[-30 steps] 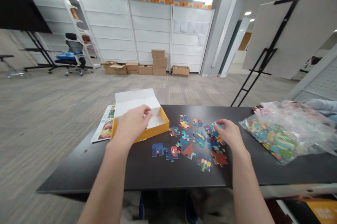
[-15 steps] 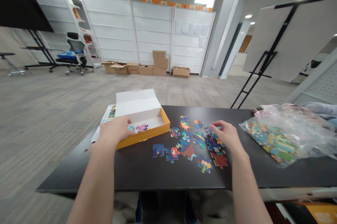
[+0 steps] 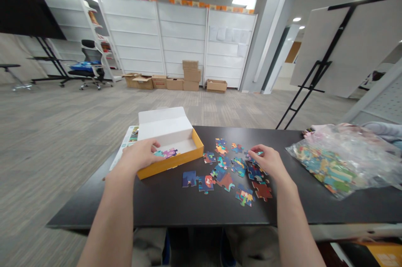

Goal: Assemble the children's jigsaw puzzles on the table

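Note:
My left hand (image 3: pixel 140 156) reaches over the left end of a yellow box (image 3: pixel 172 162) with a raised white lid. Its thumb and forefinger are apart, above teal and purple puzzle pieces (image 3: pixel 170 152) lying inside. My right hand (image 3: pixel 265 159) is at the right side of the loose pieces, its thumb and fingertips closed on a dark blue puzzle piece (image 3: pixel 248 156), partly hidden by the fingers. Several pieces lie between the hands, among them a two-piece joined strip (image 3: pixel 205 183), a brown piece (image 3: pixel 262 191) and a piece with a yellow-and-green picture (image 3: pixel 245 196).
The pieces lie on a black table (image 3: pixel 163 208). A clear plastic bag (image 3: pixel 336 162) with a colourful printed item covers its right end. A printed sheet (image 3: pixel 128 137) sticks out behind the box. Beyond stand cardboard boxes (image 3: pixel 191 75) and a whiteboard stand (image 3: pixel 301 91).
My left hand has shifted slightly left, with its thumb and forefinger still over the box. My right hand has moved a little left over the pieces.

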Demonstrator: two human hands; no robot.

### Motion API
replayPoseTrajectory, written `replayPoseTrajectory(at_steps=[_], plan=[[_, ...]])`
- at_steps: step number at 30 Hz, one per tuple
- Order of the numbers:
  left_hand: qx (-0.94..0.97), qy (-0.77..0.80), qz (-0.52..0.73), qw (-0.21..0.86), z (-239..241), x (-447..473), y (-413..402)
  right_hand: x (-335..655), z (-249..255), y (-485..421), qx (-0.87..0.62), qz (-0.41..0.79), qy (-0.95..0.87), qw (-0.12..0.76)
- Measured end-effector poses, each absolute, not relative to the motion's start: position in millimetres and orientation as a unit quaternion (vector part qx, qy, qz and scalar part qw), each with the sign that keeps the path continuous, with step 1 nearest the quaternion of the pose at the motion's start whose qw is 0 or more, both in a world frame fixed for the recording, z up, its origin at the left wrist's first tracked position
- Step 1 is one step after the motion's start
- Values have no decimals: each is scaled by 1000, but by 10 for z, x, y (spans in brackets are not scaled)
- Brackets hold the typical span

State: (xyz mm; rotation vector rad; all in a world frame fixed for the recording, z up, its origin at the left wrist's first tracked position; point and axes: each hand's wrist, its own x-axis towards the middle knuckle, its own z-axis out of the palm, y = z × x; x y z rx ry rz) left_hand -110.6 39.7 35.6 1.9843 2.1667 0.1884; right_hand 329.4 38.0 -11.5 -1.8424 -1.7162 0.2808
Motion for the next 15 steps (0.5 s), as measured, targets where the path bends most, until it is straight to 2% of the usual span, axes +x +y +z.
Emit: replayPoseTrajectory(at_steps=[4, 9, 12, 15], plan=[[669, 734, 98, 62, 413, -1072, 358, 3298, -114, 380, -699, 97, -643, 299], [670, 715, 200, 17, 604, -935, 252, 3298, -83, 371, -691, 84, -640, 324], [730, 628, 263, 50, 712, -687, 157, 3191, -4, 344, -681, 100, -628, 364], [794, 523, 291, 111, 741, -286, 67, 2952, 109, 293, -623, 184, -635, 418]])
